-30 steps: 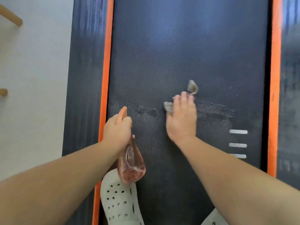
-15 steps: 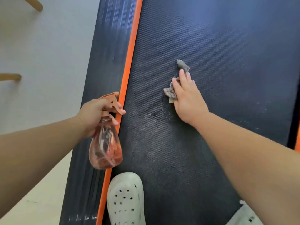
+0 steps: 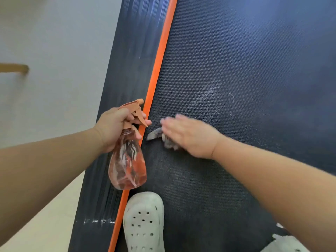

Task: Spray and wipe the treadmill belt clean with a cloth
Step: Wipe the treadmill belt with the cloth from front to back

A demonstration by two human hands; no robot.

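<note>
The left hand (image 3: 113, 128) gripped the pink spray bottle (image 3: 127, 168) by its neck, a finger on the trigger. Just beside it, the right hand (image 3: 189, 137) lay flat, fingers straight, pressing the grey cloth (image 3: 154, 134) onto the belt (image 3: 236, 60).

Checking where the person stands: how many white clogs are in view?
2. One white clog stands on the belt beside the orange stripe, bottom centre; the other clog sits at the bottom right, mostly cut off by the frame.
</note>
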